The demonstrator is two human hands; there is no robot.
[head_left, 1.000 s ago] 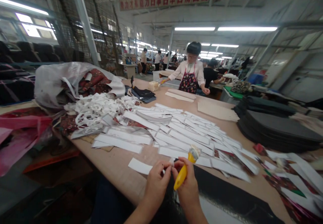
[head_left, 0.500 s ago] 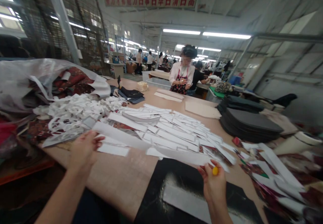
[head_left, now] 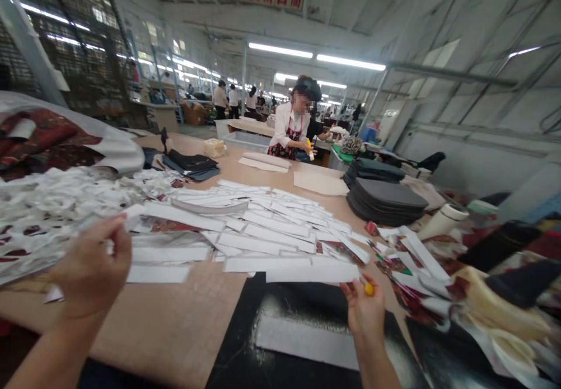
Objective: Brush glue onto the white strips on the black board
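Observation:
My left hand (head_left: 91, 266) is raised at the near left edge of the spread strips, fingers curled close to the end of a long white strip (head_left: 179, 216). Whether it pinches anything, I cannot tell. My right hand (head_left: 363, 313) is shut on a yellow-handled cutter (head_left: 369, 289), with most of the tool hidden in the fingers. Just above that hand lies a white strip (head_left: 313, 272). Below it, a black sheet (head_left: 236, 319) carries a pale rectangular strip (head_left: 307, 342). Many overlapping white strips (head_left: 258, 231) cover the wooden table (head_left: 166, 325).
White cut scraps (head_left: 56, 202) heap at the left, below red patterned material (head_left: 39, 132) in plastic. Dark grey stacked panels (head_left: 385, 201) and printed offcuts (head_left: 416, 272) lie right. Across the table, a person (head_left: 289, 126) holds a yellow tool. Other workers stand far back.
My hands have moved apart from their position together at the cutter. The left has gone to the left, the right stays shut on the cutter, and the view has turned.

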